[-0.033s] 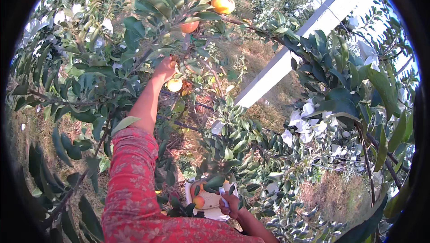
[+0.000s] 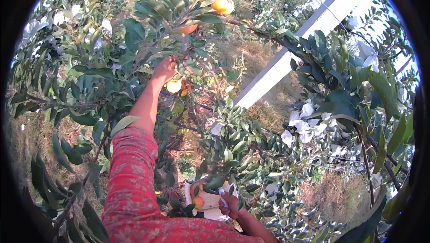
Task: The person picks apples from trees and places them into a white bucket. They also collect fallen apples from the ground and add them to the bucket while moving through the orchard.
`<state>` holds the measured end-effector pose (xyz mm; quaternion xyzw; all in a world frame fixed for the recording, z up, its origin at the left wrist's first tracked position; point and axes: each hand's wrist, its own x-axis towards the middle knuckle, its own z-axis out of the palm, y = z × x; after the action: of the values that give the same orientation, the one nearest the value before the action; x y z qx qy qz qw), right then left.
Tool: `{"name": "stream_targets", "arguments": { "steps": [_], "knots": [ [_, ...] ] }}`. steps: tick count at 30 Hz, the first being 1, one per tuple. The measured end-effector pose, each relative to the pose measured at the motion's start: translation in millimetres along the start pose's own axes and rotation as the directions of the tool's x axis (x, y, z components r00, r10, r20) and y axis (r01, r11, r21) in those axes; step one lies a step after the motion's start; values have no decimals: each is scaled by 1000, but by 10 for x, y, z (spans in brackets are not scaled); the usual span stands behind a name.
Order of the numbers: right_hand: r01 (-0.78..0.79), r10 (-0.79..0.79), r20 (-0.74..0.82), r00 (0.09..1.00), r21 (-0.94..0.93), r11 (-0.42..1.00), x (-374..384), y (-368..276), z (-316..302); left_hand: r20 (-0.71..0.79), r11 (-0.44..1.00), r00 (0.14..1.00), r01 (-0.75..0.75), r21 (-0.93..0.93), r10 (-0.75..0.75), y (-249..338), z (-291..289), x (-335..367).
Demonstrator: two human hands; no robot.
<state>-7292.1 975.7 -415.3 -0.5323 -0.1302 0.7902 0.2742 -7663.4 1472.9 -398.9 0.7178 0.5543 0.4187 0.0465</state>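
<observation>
Apples (image 2: 198, 202) of red and yellow lie in a white container (image 2: 217, 215) close to the body, partly screened by leaves. Just beside it, the right hand (image 2: 230, 205) is curled around a slim, pale object (image 2: 222, 192). A red, leaf-patterned sleeve (image 2: 133, 176) covers the left arm, which stretches up among the branches. There the left hand (image 2: 165, 69) has its fingers bent just above a pale yellow apple (image 2: 174, 86); I cannot tell whether they grasp anything. Higher up, a yellow-orange apple (image 2: 223, 5) hangs among leaves, and beyond, a pale post (image 2: 268, 75) slants across dry grass.
</observation>
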Motion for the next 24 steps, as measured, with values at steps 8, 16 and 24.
{"name": "stream_targets", "arguments": {
  "steps": [8, 16, 24],
  "knots": [
    [-7, 6, -32, 999, -20, 1000, 13, -104, 100, 175, 966, 976, -162, 204, 127, 245, -273, 36],
    [-15, 15, -5, 1000, -27, 1000, 6, -169, 71, 135, 923, 948, -313, 225, 289, 53, -231, 115],
    [-8, 7, -43, 999, -22, 1000, 13, -126, 19, 499, 799, 867, -287, 528, -19, -287, -485, -135]
  ]
}}
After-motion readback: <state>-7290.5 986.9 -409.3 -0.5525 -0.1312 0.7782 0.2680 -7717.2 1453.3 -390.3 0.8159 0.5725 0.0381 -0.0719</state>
